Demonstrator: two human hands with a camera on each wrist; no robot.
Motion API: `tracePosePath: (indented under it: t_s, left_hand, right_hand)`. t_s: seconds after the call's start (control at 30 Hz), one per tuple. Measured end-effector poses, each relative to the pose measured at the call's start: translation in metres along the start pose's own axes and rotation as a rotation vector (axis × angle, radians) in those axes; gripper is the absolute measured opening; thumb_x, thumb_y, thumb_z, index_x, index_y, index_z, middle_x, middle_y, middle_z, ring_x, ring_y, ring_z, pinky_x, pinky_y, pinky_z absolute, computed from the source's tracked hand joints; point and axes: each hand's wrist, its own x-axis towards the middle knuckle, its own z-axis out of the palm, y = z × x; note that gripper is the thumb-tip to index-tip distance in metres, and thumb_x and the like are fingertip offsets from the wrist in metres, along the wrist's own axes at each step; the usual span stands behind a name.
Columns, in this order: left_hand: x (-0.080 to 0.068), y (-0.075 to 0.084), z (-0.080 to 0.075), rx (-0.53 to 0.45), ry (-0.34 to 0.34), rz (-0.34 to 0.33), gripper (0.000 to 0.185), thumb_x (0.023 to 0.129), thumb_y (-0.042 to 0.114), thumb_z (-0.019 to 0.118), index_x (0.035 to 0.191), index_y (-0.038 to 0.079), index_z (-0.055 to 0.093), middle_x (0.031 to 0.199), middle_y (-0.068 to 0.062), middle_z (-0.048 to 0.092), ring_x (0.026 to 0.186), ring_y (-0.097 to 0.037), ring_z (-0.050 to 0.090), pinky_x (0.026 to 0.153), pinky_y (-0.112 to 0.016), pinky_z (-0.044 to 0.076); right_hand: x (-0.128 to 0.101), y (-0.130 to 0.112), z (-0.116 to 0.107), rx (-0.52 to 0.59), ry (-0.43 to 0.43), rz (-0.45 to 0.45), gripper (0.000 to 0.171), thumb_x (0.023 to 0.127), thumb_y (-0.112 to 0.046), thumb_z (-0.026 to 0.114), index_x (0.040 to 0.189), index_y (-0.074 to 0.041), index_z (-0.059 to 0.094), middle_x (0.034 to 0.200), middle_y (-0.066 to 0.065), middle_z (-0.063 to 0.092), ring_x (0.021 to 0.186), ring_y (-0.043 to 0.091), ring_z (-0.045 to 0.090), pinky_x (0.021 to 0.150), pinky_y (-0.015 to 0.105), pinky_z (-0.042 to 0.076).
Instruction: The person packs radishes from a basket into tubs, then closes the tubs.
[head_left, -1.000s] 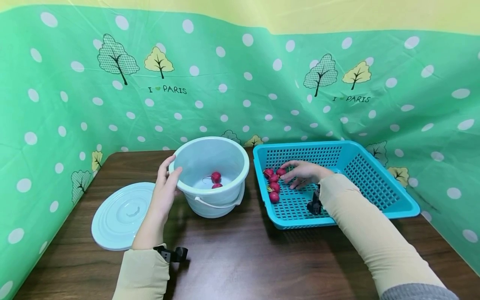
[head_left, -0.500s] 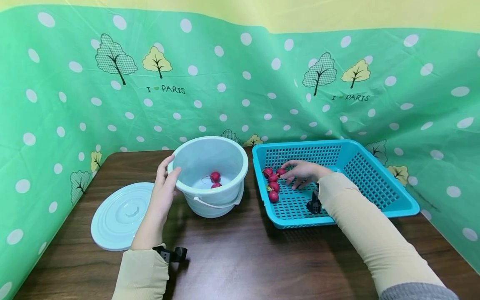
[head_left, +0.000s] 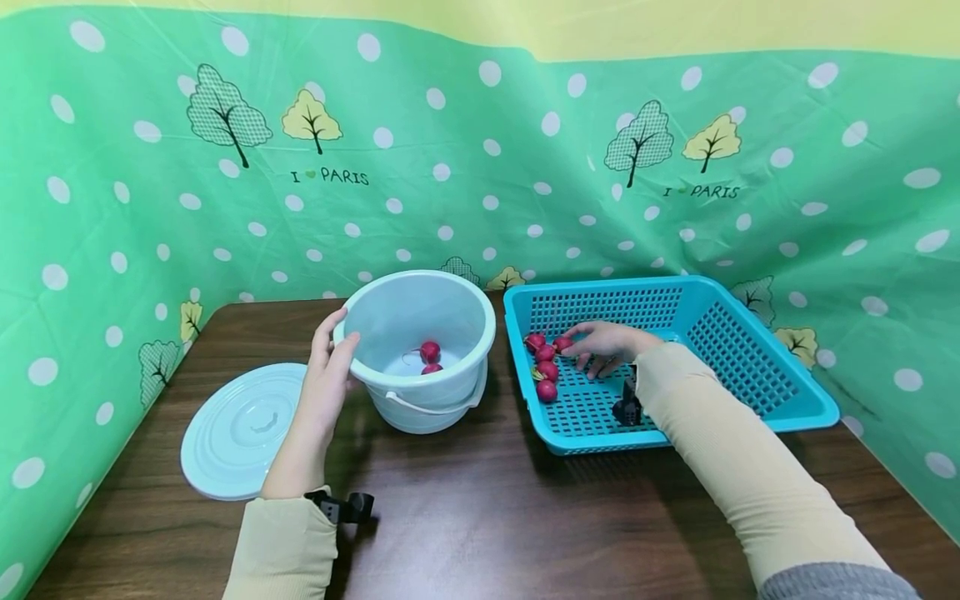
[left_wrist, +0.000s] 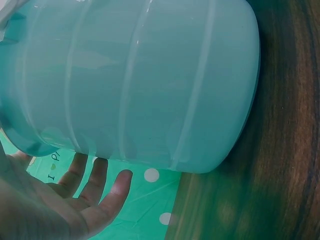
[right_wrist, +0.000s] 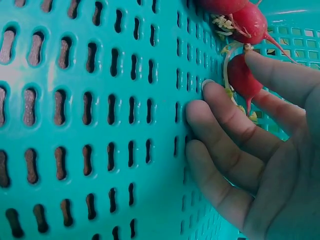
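My left hand (head_left: pixel 324 379) touches the left side of a pale blue bucket (head_left: pixel 423 396) at its rim. Its thumb lies at the rim, and in the left wrist view the loosely spread fingers (left_wrist: pixel 95 187) meet the outer wall. Two red radishes (head_left: pixel 430 352) lie on the bucket's bottom. Inside a turquoise basket (head_left: pixel 750 358), my right hand (head_left: pixel 607 343) reaches to the left part. Its thumb and index finger pinch a radish (right_wrist: pixel 244 75), while the other fingers curve by the slotted basket floor. Several more radishes (head_left: pixel 547 372) sit in a row along the left wall.
A pale blue round lid (head_left: pixel 232 437) lies on the brown wooden table (head_left: pixel 480 517), left of the bucket. The bucket's handle (head_left: pixel 435 408) hangs down at its front. Behind the table hangs a green dotted cloth (head_left: pixel 480 175).
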Motion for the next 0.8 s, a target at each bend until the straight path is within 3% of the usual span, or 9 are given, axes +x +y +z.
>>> tracePosePath:
  t_s: [0.23,0.57,0.8]
  left_hand:
    - [0.0004,0.0009,0.0005,-0.001,0.002,-0.004,0.054,0.104,0.044,0.038,0.155,0.037,0.023,0.141,-0.012,0.035,0.109,-0.026,0.054,0.081,-0.025,0.048]
    - [0.0,-0.0001,0.0001,-0.004,-0.001,-0.01,0.056,0.104,0.045,0.038,0.156,0.036,0.021,0.146,-0.013,0.034,0.117,-0.031,0.051,0.083,-0.025,0.047]
    - [-0.0001,-0.0003,0.0003,-0.007,-0.004,-0.021,0.056,0.104,0.046,0.038,0.156,0.036,0.021,0.145,-0.014,0.035,0.118,-0.032,0.051,0.085,-0.026,0.047]
  right_hand:
    - [-0.0004,0.0005,0.0,-0.018,0.008,0.002,0.049,0.1,-0.03,0.058,0.138,-0.005,0.039,0.101,0.012,0.065,0.073,0.019,0.066,0.072,0.035,0.053]
    - [-0.0036,-0.003,0.0011,-0.029,-0.009,-0.015,0.053,0.101,-0.029,0.058,0.141,-0.002,0.038,0.099,0.013,0.065,0.072,0.019,0.065,0.072,0.035,0.053]
    - [-0.0027,-0.0018,0.0019,-0.032,0.037,-0.003,0.052,0.1,-0.028,0.06,0.14,-0.001,0.039,0.101,0.015,0.066,0.072,0.02,0.066,0.072,0.035,0.053]
